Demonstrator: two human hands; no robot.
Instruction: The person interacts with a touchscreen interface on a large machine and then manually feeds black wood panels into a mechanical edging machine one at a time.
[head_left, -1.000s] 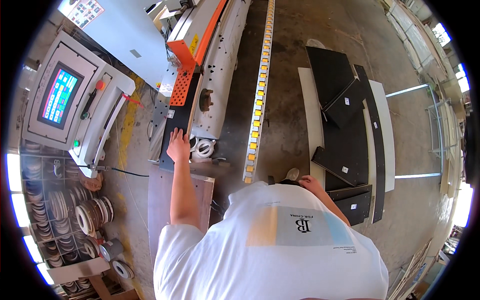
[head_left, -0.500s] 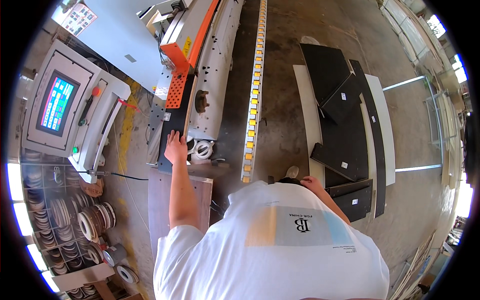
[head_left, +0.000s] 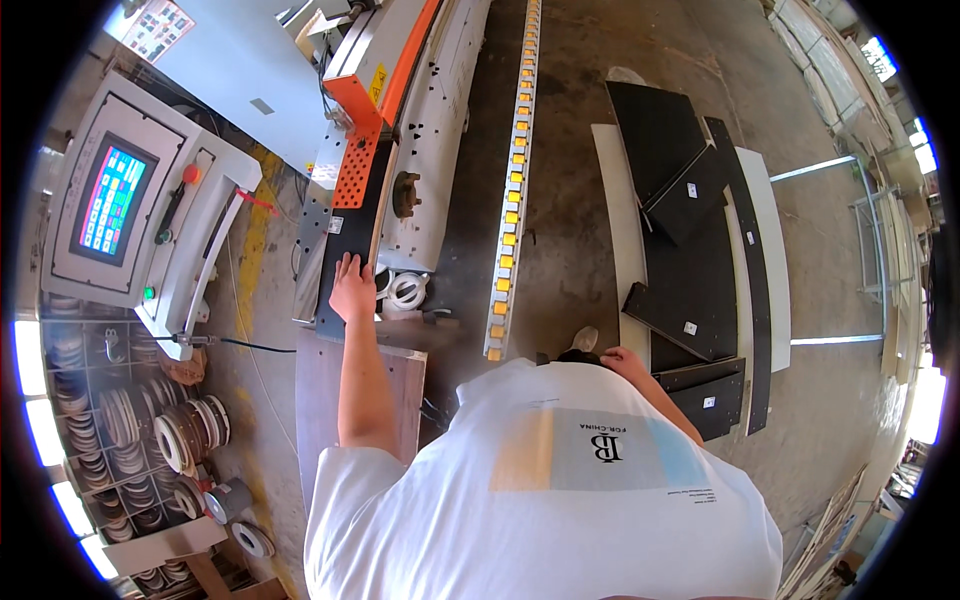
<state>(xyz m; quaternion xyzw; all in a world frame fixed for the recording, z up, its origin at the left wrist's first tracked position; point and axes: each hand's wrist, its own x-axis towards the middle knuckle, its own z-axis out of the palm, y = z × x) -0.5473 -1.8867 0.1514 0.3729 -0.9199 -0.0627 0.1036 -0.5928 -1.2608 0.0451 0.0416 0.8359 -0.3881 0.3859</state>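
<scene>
My left hand (head_left: pixel 352 290) lies flat, fingers apart, on a long dark panel (head_left: pixel 345 240) that rests on the infeed of a grey and orange edge-banding machine (head_left: pixel 420 130). My arm stretches forward over a brown wooden board (head_left: pixel 318 400). At my right side, my right hand (head_left: pixel 625 362) hangs with curled fingers, partly hidden by my white shirt. It is close to a stack of black panels (head_left: pixel 690 290), and whether it holds anything does not show.
A white control console with a coloured screen (head_left: pixel 130 200) stands at the left. Rolls of edge tape (head_left: pixel 180 440) fill shelves at the lower left. A roller rail with yellow wheels (head_left: pixel 510 200) runs along the machine. White boards (head_left: pixel 615 220) lie under the black panels on the concrete floor.
My head has shifted a little, so the machine sits slightly higher in view. My left hand stays on the dark panel and my right hand stays at my side.
</scene>
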